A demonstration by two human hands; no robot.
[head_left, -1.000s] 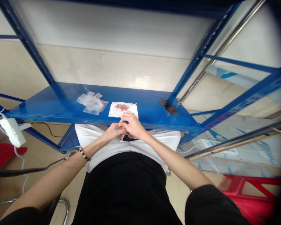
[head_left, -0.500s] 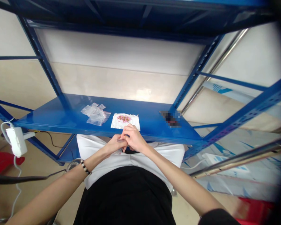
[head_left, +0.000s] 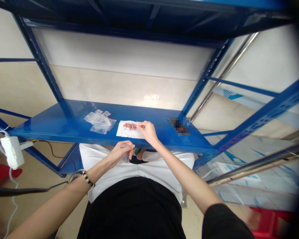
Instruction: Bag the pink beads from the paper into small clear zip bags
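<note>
**Left hand:** The left hand (head_left: 121,152) is curled nearly shut in front of the blue shelf (head_left: 64,122), below its front edge, and is gripping a small clear bag (head_left: 126,158) whose lower part is showing beneath the fingers.

**Right hand:** The right hand (head_left: 148,131) is reaching up over the shelf's front edge, with the fingertips (head_left: 141,126) pinching together just beside the beads (head_left: 129,126). I cannot tell whether they are holding anything.

**Change from the earlier frame:** The hands are no longer touching; they are now well apart. The right hand is leaving the left and moving onto the shelf.

**Paper and beads:** The white paper (head_left: 129,133) is lying on the shelf, near its front edge, with pink beads clustering at its middle.

**Rest of the shelf:** A pile of clear bags (head_left: 99,123) is lying to the left of the paper. A blurred object (head_left: 179,126) is sitting to the right of it.

**Below the shelf:** A green thing (head_left: 137,151) is showing just beside the left hand, too hidden to name. A bead bracelet (head_left: 87,178) is circling the left wrist. A white plug adapter (head_left: 12,152) is hanging off the shelf's left end.
</note>
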